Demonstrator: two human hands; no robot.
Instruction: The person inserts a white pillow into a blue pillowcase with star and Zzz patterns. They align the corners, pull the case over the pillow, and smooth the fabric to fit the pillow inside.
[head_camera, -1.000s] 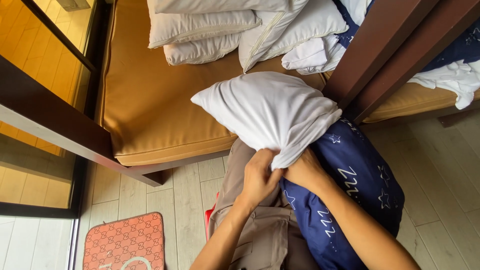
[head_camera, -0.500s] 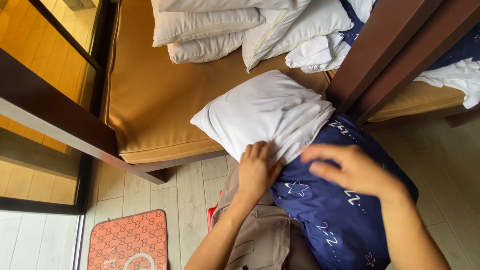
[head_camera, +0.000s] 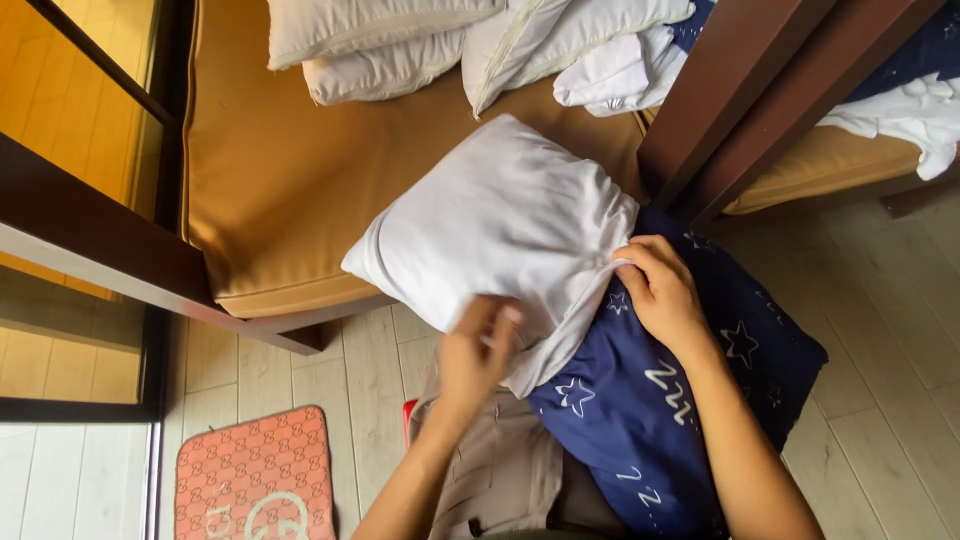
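Since the earlier frame, the right hand (head_camera: 662, 290) is being brought back onto the dark blue star-printed pillowcase (head_camera: 660, 400), fingers pinched on its edge. The white pillow (head_camera: 500, 225), lying half inside the case over the lap by the tan mattress (head_camera: 290, 190), is being gripped underneath by the blurred left hand (head_camera: 478, 350).

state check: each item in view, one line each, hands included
white pillow: partly inside the pillowcase, most of it still out
navy star-print pillowcase: open end bunched around the pillow's lower corner
left hand: on the pillow's lower edge, blurred
right hand: pinching fabric at the case's opening
tan mattress: bare, no sheet
spare pillows: heaped on the mattress
red mat: flat on floor
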